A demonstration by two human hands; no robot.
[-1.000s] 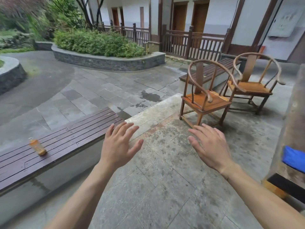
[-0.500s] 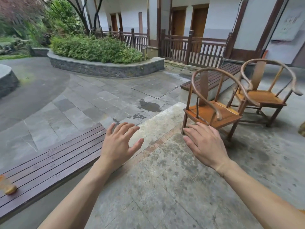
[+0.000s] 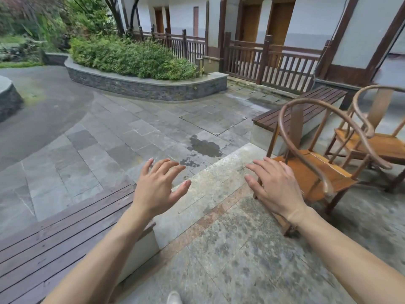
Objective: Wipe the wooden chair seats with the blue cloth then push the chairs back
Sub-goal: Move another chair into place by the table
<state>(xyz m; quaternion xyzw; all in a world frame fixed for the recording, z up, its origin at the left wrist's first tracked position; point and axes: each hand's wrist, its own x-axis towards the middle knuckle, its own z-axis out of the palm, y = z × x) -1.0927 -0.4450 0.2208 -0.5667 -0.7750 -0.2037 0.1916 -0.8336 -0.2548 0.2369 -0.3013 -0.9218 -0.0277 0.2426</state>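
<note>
Two wooden round-back chairs stand on the stone terrace at the right. The nearer chair [image 3: 313,172] has an orange-brown seat and a curved armrest rail; the farther chair [image 3: 381,145] stands behind it at the frame's right edge. My left hand [image 3: 157,185] is held out in the air, fingers spread, holding nothing. My right hand [image 3: 276,187] is also held out with fingers spread and empty, in front of the nearer chair's front-left corner. I cannot tell if it touches the chair. The blue cloth is out of view.
A dark slatted bench [image 3: 54,244] runs along the lower left. A second bench [image 3: 306,108] stands behind the chairs. A step edge [image 3: 210,172] drops to wet grey paving. A stone planter [image 3: 144,86] and wooden railing [image 3: 274,62] lie beyond.
The view has moved forward and to the left, so the chairs are closer and further right. The blue cloth and the orange bottle on the bench have left the frame. Both hands stay spread and empty.
</note>
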